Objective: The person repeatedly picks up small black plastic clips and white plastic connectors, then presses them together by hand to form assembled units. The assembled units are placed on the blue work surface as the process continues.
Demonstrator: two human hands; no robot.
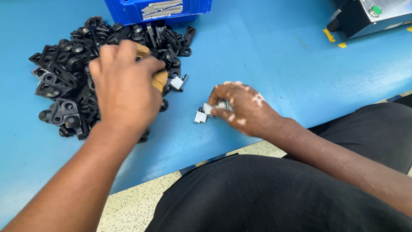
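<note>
Head view, left hand: your left hand (124, 88) lies palm-down on the near side of the heap of black brackets (68, 77), fingers curled into the pile. Tan finger guards (159, 80) cover at least two fingertips, probably to spare them from the hard edges. You cannot tell from here whether a bracket is already pinched under the palm.

Head view, heap: the brackets are flat black pieces with round bosses and holes, tipped loosely on the blue bench (266, 56) on your left, just in front of a blue bin (159, 9). That keeps them within a short reach of the left hand.

Head view, right hand: your right hand (240, 109) rests on the bench near the front edge, thumb and forefinger closed on a small silvery metal clip (211, 108). The grip is low and at the fingertips, so the clip's free end sticks out to the left towards the heap.

Head view, loose clips: another pale clip (199, 117) lies on the bench touching or just beside the held one; I cannot tell which. One more (177, 83) sits at the heap's right edge, close to your left fingertips.

Head view, surroundings: a grey machine housing with a green button (376, 10) stands at the far right corner, well apart from both hands. Your lap in dark clothing fills the bottom of the picture.
</note>
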